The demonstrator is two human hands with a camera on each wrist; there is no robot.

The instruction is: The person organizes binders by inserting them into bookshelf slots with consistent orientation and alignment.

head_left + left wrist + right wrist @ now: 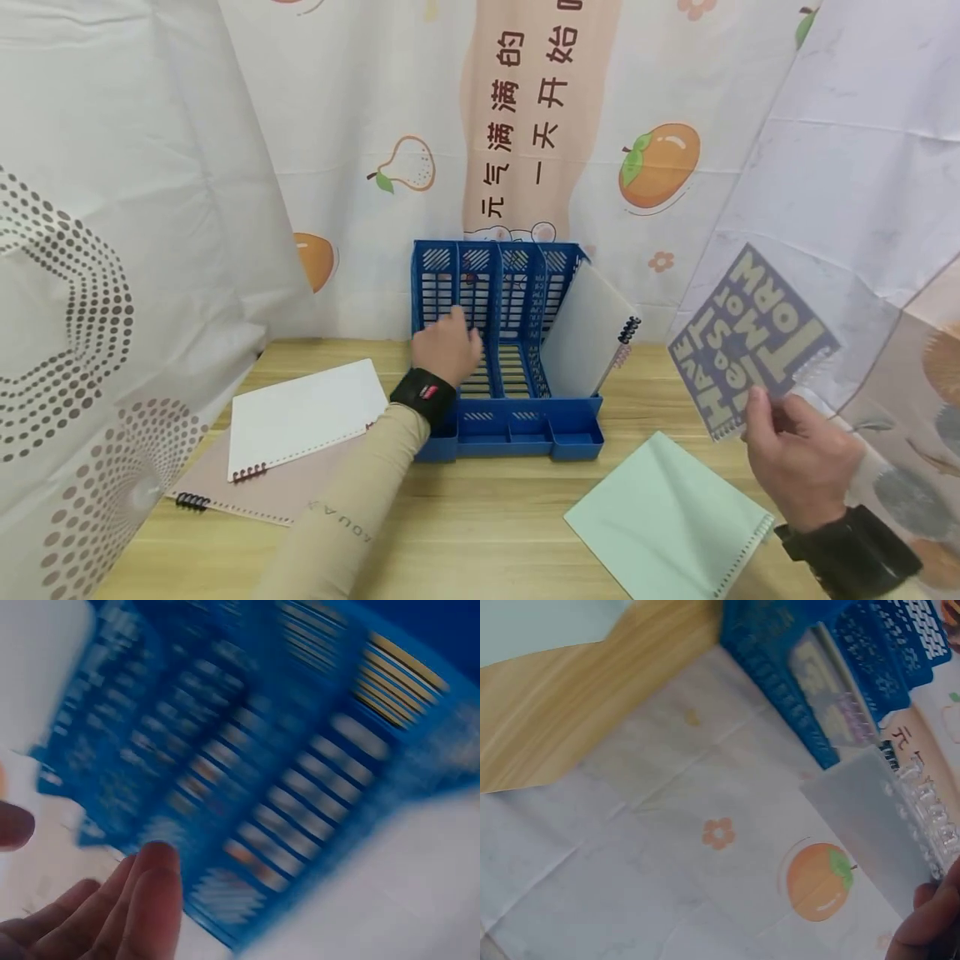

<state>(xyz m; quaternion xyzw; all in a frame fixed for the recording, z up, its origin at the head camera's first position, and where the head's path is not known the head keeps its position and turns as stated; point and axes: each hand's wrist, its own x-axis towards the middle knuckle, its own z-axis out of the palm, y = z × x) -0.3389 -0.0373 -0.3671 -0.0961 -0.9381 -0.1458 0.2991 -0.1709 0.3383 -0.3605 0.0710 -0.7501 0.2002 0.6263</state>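
My right hand (802, 458) holds a small grey-blue spiral notebook (750, 333) with pale lettering, thumb on its cover; in the right wrist view that notebook (862, 825) shows a plain side and clear coil. A blue file rack (501, 333) with several slots stands against the curtain. Over its left slots is my left hand (447, 346), which holds nothing. In the left wrist view its fingers (154, 900) reach out fairly straight, thumb apart, near the rack's upper edge. White-covered notebooks (588, 333) lean in the rack's right slot, coils facing out.
On the table's left, a white spiral notebook (307, 417) overlaps a pinkish one (217, 475). A pale green spiral notebook (667, 517) lies at the front right. Small trays (576, 437) line the rack's front. A printed curtain (360, 83) hangs behind the wooden table (480, 517).
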